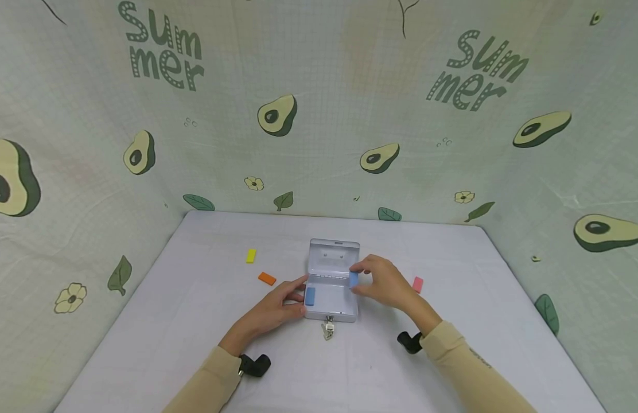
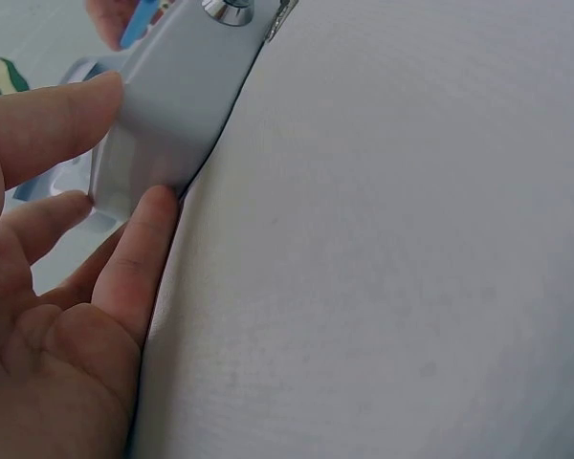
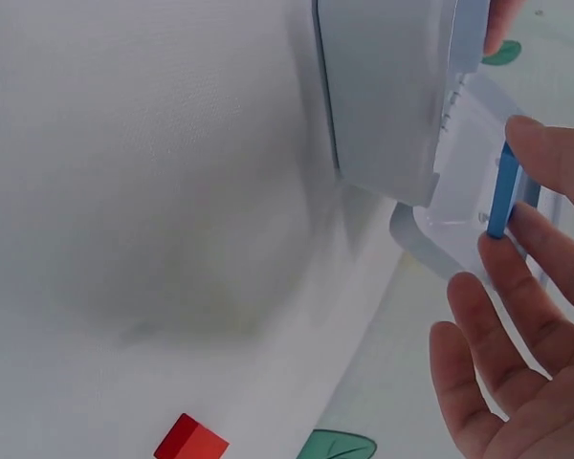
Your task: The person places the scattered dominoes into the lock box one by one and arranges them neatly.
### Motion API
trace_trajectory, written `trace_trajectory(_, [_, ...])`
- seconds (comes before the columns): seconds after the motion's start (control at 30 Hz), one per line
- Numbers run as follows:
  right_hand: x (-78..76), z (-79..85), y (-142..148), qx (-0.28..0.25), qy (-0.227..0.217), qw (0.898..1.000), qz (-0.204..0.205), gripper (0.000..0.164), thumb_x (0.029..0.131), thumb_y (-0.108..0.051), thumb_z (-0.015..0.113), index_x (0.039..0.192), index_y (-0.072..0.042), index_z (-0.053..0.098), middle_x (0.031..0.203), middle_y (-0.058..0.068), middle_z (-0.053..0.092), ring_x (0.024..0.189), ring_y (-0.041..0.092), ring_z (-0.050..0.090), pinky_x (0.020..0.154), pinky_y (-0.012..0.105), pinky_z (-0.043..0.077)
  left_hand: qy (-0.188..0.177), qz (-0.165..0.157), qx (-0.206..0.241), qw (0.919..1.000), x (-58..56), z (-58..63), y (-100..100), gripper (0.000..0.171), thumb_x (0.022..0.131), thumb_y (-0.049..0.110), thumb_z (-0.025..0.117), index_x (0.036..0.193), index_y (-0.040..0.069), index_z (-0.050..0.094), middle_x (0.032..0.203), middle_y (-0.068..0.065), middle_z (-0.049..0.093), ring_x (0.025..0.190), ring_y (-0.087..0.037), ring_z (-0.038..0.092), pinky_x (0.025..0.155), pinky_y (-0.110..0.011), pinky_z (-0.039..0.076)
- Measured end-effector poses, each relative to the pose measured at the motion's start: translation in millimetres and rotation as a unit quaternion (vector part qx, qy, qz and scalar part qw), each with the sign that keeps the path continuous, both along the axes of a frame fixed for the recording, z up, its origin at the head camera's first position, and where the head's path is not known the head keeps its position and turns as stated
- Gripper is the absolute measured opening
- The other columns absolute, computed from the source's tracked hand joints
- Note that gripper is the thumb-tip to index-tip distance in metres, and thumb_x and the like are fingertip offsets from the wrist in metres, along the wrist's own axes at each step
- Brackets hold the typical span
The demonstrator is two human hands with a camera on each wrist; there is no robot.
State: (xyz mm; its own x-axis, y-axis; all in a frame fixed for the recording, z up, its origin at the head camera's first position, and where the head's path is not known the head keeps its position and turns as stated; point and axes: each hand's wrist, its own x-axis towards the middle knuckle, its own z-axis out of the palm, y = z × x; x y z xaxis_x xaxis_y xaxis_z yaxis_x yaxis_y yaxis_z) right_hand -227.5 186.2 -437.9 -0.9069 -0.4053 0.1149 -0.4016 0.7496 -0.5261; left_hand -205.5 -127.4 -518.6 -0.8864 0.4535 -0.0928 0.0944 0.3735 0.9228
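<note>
The right hand (image 1: 385, 282) pinches a slim, flat, smooth blue block (image 1: 353, 280) at the pale, open, hinged box (image 1: 331, 297), whose side the left hand (image 1: 269, 311), fingers spread, touches.

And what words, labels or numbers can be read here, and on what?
"summer", on two lines, on the wall cloth, upper left of the head view.
"summer", tilted, same cloth, upper right.
Right sleeve: small dark marks, too small to read.
Box: no readable text.
</note>
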Motion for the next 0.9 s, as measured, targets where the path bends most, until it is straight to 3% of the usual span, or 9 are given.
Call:
trace_trajectory(0.3, [2.1,-0.3,-11.4,-0.001,-0.007,1.0,0.002,0.039,0.085,-0.018,0.09,0.122,-0.011,0.078,0.112,0.002,0.071,0.108,0.029,0.067,0.088,0.041,0.056,0.003,-0.008,0.007,0.9999,0.0,3.0,-1.1,0.078,0.1,0.031,0.075,0.167,0.024,0.036,0.156,-0.007,0.049,0.13,-0.023,0.056,0.108,-0.033,0.049])
trace_trajectory(0.63, [2.7,-1.0,-22.7,-0.003,-0.019,1.0,-0.004,0.039,0.084,-0.018,0.092,0.121,-0.012,0.079,0.109,0.0,0.07,0.108,0.028,0.067,0.088,0.04,0.058,-0.004,-0.008,0.008,0.9999,0.0,4.0,-1.5,0.078,0.1,0.031,0.075,0.167,0.025,0.036,0.156,-0.007,0.048,0.13,-0.022,0.055,0.108,-0.032,0.049])
trace_trajectory(0.9, [5.3,-1.5,-31.8,0.001,-0.023,1.0,-0.009,0.04,0.083,-0.019,0.093,0.121,-0.014,0.079,0.106,-0.005,0.069,0.103,0.018,0.064,0.087,0.037,0.059,-0.003,-0.011,0.013,0.9999,0.3,5.4,-1.8,0.078,0.101,0.029,0.075,0.167,0.021,0.036,0.156,-0.01,0.048,0.13,-0.024,0.055,0.109,-0.036,0.049])
